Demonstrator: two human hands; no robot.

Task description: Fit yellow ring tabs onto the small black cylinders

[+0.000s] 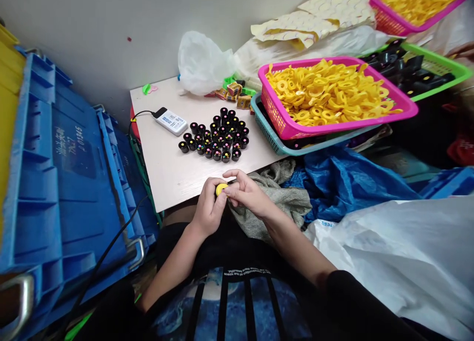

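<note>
Close to the table's front edge, my left hand [209, 208] is closed around a small round yellow plastic piece [221, 188]. My right hand [250, 196] meets it from the other side, thumb and fingers pinched at the piece's edge, index finger raised a little. Whether a black part sits under the yellow piece is hidden by my fingers. Beyond my hands, several small black round cups [217, 136] with pink, yellow and green dots on top stand in a cluster on the white table [163, 168].
A pink basket [285, 128] of yellow ring-shaped pieces rests on a teal basket [268, 138]. Behind are a green basket [444, 89] of black parts and another pink basket [385, 17]. A white power bank [171, 122] with a cable lies left. Blue crates [74, 173] stand at the left.
</note>
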